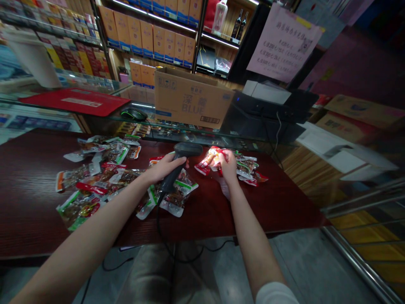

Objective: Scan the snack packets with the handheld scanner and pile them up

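- Left hand (pixel 163 168): fingers (pixel 180 157) wrap closed around the grip of a black handheld barcode scanner (pixel 172 177), its cable (pixel 158 221) hanging down.
- Right hand (pixel 228 165): fingers (pixel 223 155) pinch a red snack packet (pixel 211 158) just above the table (pixel 34 211).
- Vacuum-sealed snack packets (pixel 79 209) lie scattered across the table on both sides of the hands.

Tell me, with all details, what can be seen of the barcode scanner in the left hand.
The handheld barcode scanner is pistol-shaped, of dark grey, matte-looking plastic, with a wide head and a tapering handle. The left hand grips it, tilted with the head away from the person, above the food packets. A thin black cable leaves the handle's lower end and drops past the table's edge.
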`<move>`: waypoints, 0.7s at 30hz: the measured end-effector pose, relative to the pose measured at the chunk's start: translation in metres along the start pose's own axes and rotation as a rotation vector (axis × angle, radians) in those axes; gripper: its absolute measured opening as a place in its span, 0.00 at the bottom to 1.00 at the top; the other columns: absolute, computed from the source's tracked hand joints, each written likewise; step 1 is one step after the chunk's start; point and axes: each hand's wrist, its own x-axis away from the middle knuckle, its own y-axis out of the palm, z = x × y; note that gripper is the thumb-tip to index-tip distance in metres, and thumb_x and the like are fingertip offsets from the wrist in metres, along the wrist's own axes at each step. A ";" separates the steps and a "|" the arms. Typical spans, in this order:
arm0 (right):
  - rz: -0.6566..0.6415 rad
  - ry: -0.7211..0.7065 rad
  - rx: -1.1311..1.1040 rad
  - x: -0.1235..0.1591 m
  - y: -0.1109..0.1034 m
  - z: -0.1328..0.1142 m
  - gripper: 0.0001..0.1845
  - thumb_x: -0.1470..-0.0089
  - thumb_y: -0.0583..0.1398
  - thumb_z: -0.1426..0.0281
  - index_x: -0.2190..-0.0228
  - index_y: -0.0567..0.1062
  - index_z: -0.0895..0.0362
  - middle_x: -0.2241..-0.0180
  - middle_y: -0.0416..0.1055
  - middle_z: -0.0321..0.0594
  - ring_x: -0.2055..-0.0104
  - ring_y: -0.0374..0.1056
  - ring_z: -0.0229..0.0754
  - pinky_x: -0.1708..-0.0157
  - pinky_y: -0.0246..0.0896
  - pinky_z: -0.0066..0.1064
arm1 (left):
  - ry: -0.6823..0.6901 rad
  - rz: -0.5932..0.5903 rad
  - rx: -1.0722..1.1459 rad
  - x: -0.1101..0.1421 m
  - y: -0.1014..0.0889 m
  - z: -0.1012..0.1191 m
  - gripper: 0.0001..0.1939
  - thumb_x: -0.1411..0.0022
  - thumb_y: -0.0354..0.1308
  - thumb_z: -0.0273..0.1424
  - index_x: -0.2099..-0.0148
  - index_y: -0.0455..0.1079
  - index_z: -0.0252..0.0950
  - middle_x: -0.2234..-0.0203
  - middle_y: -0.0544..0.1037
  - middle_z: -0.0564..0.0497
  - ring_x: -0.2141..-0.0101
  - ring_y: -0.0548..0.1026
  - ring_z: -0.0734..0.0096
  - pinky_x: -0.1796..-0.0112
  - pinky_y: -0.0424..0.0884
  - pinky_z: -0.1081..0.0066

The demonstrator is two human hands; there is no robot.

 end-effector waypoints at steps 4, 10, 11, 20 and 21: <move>0.281 -0.137 0.210 -0.012 -0.036 0.001 0.15 0.49 0.56 0.62 0.60 0.67 0.55 0.67 0.71 0.40 0.70 0.69 0.42 0.69 0.67 0.35 | -0.014 0.059 0.008 0.000 -0.010 0.001 0.20 0.44 0.59 0.48 0.62 0.70 0.34 0.79 0.72 0.54 0.81 0.70 0.74 0.81 0.66 0.75; 0.474 -0.128 0.566 -0.021 -0.092 0.012 0.14 0.50 0.53 0.70 0.64 0.74 0.58 0.64 0.74 0.46 0.61 0.69 0.47 0.53 0.61 0.41 | 0.039 0.098 -0.068 -0.004 -0.031 -0.002 0.23 0.43 0.57 0.51 0.64 0.71 0.34 0.79 0.72 0.53 0.80 0.70 0.74 0.80 0.65 0.76; 0.465 -0.092 0.599 -0.021 -0.097 0.014 0.13 0.50 0.53 0.70 0.67 0.75 0.59 0.64 0.74 0.48 0.60 0.68 0.48 0.52 0.61 0.42 | 0.040 0.105 -0.072 -0.005 -0.033 -0.003 0.23 0.43 0.57 0.52 0.63 0.71 0.34 0.79 0.72 0.53 0.80 0.70 0.74 0.80 0.65 0.76; 0.258 -0.124 0.962 -0.007 -0.071 0.010 0.22 0.47 0.58 0.62 0.50 0.74 0.52 0.41 0.62 0.50 0.43 0.54 0.57 0.46 0.50 0.52 | 0.053 0.084 -0.092 -0.010 -0.035 -0.011 0.25 0.43 0.56 0.52 0.63 0.71 0.33 0.79 0.73 0.52 0.80 0.70 0.73 0.79 0.65 0.75; 0.194 -0.152 0.999 -0.005 -0.067 0.009 0.20 0.45 0.57 0.62 0.51 0.75 0.51 0.42 0.63 0.47 0.42 0.54 0.56 0.44 0.46 0.53 | 0.051 0.087 -0.090 -0.010 -0.035 -0.010 0.25 0.44 0.56 0.52 0.63 0.71 0.33 0.79 0.73 0.52 0.80 0.70 0.73 0.79 0.65 0.75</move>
